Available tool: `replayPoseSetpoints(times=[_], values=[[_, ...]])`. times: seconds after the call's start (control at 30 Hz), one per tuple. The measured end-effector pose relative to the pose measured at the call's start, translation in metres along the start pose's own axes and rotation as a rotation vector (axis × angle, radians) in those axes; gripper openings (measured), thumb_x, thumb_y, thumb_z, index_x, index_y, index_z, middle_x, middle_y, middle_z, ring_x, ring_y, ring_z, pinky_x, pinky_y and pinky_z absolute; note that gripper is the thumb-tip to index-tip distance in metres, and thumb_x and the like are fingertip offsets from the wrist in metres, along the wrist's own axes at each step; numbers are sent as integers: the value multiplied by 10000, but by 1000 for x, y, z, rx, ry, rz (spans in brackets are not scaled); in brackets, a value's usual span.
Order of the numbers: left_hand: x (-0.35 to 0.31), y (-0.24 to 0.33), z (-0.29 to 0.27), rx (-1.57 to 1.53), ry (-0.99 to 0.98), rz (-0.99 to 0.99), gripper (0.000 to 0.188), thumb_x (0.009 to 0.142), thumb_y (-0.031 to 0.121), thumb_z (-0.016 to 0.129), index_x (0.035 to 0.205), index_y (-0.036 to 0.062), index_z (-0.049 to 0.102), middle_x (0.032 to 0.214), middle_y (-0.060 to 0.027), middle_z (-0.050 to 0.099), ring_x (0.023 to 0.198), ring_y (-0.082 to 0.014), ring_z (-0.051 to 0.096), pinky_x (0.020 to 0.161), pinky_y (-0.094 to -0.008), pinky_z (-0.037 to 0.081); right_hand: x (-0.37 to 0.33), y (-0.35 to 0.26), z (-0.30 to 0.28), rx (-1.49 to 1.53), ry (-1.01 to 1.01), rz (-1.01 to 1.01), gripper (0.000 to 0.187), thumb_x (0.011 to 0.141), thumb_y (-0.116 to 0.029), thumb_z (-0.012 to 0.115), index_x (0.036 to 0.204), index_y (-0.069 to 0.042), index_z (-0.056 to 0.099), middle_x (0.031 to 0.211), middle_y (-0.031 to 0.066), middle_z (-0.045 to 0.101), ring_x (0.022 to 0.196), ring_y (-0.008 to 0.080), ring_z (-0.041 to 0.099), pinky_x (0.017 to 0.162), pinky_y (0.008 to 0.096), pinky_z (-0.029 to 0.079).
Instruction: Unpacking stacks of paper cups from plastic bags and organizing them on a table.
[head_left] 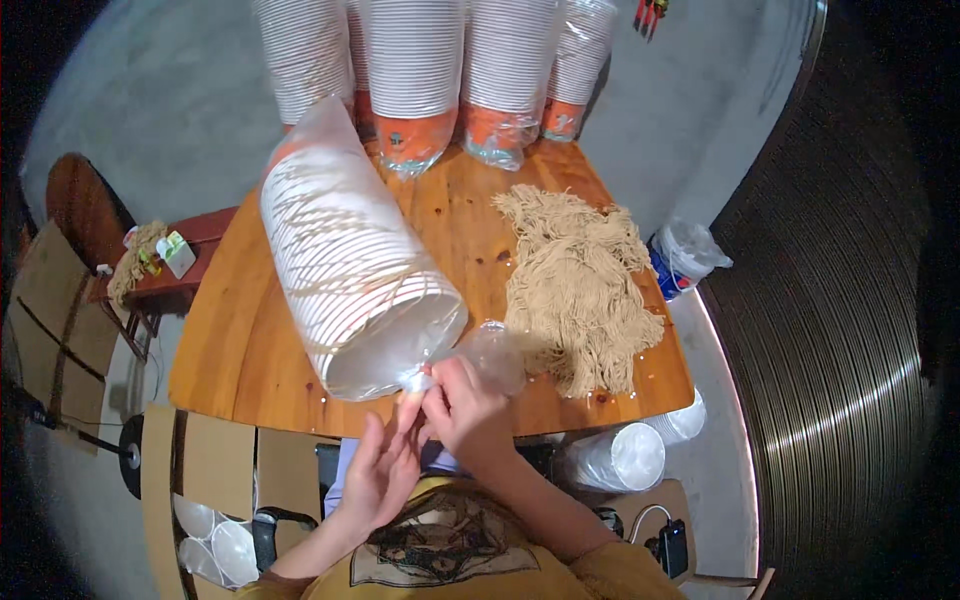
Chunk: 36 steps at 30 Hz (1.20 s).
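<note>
- Pinching the gathered neck of a clear plastic bag, the right hand works at the centre of the frame, thumb and forefinger pressed together on it.
- The left hand, just left of and below it, is spread, thumb apart from the fingers; one finger reaches up to the neck (whether it presses there, I cannot tell).
- The bag holds a long stack of white cups, lying aslant left of centre on the wooden table, its open-rimmed end towards the hands and its orange end towards the top.
- Just right of the right hand sits some see-through plastic (part of the bag or separate, hard to say).
- A heap of tan string lies right of centre, well apart from the stack.
- Along the top of the frame, more bagged stacks stand upright, white above and orange below.
- At the left, a reddish bench bears more tan string and a small white-and-green box.
- At the lower right, below the table edge, lie bagged cups; at the lower left, round white things show inside a cardboard box.
</note>
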<state>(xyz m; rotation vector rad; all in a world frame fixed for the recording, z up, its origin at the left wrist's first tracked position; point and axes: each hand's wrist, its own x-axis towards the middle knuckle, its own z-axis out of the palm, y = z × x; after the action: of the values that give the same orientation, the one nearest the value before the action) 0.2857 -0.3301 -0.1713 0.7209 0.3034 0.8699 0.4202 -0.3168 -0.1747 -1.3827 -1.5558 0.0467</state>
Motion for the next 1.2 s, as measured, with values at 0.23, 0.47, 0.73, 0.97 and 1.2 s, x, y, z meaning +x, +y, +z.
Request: replayPoseSetpoints(times=[0.23, 0.47, 0.73, 0.97, 1.2], values=[[-6, 18, -14, 653, -27, 114, 679, 951, 470, 373, 1423, -7, 269, 1470, -138, 260, 1300, -251, 340, 1102, -361, 203, -5, 34, 22, 66, -47, -19, 91, 842, -102, 562, 911, -59, 522, 781, 117, 556, 688, 294, 571, 612, 389, 457], [13, 17, -54, 1720, 85, 759, 240, 772, 56, 641, 982, 73, 525, 861, -84, 515, 788, -285, 495, 710, -383, 374, 4, 18, 39, 398, -357, 229, 97, 835, -95, 591, 880, -36, 529, 676, 102, 515, 639, 243, 550, 595, 365, 440], [-13, 27, -47, 2081, 68, 849, 197, 714, 153, 603, 901, 98, 581, 847, -43, 516, 740, -227, 468, 669, -374, 359, 29, -14, 27, -142, -12, -640, 329, 664, -101, 692, 985, -173, 677, 1044, 82, 516, 931, 264, 560, 763, 357, 482], [-33, 67, -24, 2010, 57, 1061, 165, 717, 146, 611, 871, 121, 556, 899, -30, 552, 775, -210, 481, 674, -350, 369, 47, -34, 21, 161, -141, -705, 333, 682, -131, 666, 999, -234, 679, 1171, 50, 538, 1095, 278, 484, 923, 404, 424], [-56, 97, 53, 1795, 53, 983, 260, 668, 36, 637, 897, 113, 543, 908, -53, 536, 772, -253, 473, 675, -359, 380, 34, -68, 0, 330, -145, -687, 440, 631, -150, 649, 1064, -100, 595, 1205, 17, 577, 1165, 280, 472, 1002, 472, 346]])
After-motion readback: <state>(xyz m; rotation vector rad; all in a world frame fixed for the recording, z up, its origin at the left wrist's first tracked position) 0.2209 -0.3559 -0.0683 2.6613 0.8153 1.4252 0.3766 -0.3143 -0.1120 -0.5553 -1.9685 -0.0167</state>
